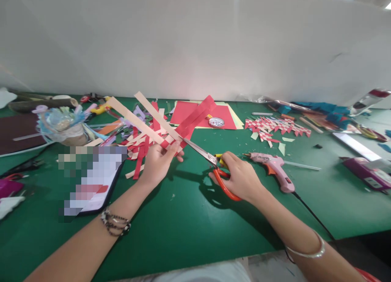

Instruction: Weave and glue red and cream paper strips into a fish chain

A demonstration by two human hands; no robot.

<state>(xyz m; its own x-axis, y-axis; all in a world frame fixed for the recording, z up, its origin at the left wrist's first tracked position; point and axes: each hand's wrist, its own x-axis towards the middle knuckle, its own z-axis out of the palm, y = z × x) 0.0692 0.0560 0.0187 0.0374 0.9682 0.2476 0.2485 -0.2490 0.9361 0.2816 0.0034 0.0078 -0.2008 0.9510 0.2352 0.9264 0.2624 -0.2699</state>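
Note:
My left hand [160, 161] pinches a woven piece of red and cream paper strips [195, 121] above the table. Cream ends fan out to the upper left and red ones to the upper right. Orange-handled scissors [224, 184] are gripped in my right hand [241, 174], their blades pointing up and left. The blade tips meet the paper strips right beside my left fingertips; whether they cut into the paper I cannot tell. Something yellow shows behind my right fingers. Below and behind my left hand lies a pile of loose red and cream strips [140, 151].
A phone [97, 184] lies left of my left hand. Right of my right hand rests a pink glue gun [279, 172] with its cord. Red paper sheets [183, 111], a round tin [216, 122] and checkered woven pieces [277, 127] lie farther back, before a white wall.

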